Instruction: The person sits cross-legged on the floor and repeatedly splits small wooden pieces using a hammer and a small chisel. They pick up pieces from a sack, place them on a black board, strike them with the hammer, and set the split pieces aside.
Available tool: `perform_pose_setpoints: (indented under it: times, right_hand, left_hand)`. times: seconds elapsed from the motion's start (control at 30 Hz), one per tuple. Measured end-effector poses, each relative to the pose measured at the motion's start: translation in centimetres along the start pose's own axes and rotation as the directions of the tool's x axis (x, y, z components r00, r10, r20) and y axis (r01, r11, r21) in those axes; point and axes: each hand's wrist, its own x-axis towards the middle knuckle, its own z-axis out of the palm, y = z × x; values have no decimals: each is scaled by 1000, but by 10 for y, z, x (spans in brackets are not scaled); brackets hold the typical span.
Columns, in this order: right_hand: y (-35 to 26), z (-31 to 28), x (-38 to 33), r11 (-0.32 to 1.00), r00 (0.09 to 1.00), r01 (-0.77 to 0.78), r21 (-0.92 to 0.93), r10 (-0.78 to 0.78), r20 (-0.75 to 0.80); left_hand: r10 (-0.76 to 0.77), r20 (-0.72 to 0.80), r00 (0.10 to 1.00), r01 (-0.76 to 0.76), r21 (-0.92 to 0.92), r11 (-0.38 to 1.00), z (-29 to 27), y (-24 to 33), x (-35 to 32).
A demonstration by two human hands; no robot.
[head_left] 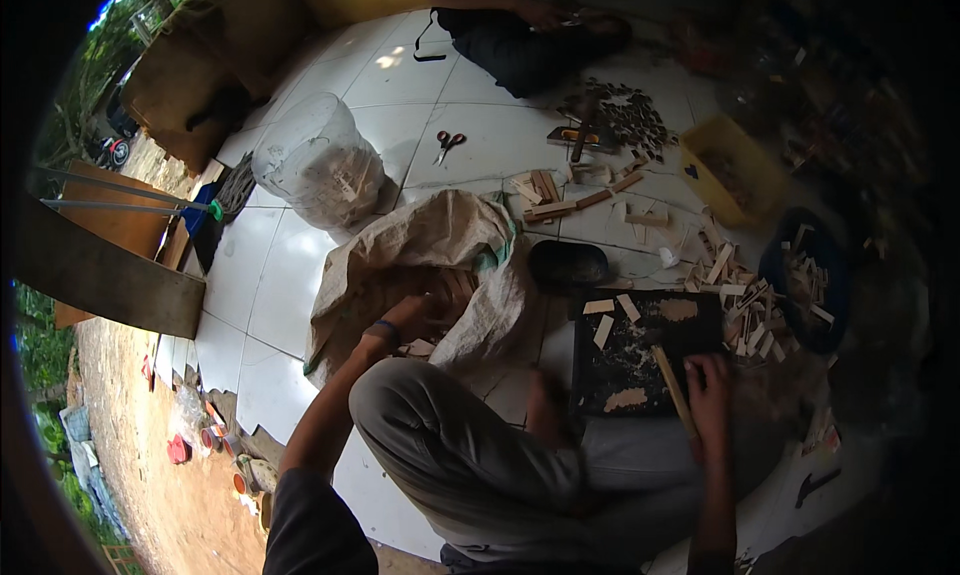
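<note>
My left hand (418, 313), with a blue band at the wrist, reaches into a pale woven sack (350, 257) left of my raised knee. Wood pieces (456, 293) lie inside, close to its fingers; shadow and blur hide whether it grips any. My right hand (709, 393) is at the right edge of a black board (655, 360), its fingers curled. A narrow wooden stick (675, 393) slants along its thumb side and appears held there. Three small light wood blocks (603, 332) and patches of sawdust (627, 400) lie on the board.
A pile of wood blocks (752, 320) lies right of the board, beside a dark blue basin (838, 327). Beyond are a black tray (568, 265), a yellow container (712, 140), scissors (450, 147) and a clear plastic tub (315, 165). Another person (500, 45) sits at the far side.
</note>
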Motion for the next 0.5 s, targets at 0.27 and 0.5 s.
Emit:
perform_pose_setpoints:
  times: [0.27, 0.5]
  right_hand:
    - [0, 3, 1, 998, 999, 35, 55, -34, -28]
    - [-35, 4, 13, 985, 988, 155, 73, -152, -40]
  left_hand:
    - [117, -33, 993, -114, 80, 990, -34, -1, -13]
    - [-42, -221, 974, -23, -282, 959, -95, 144, -25]
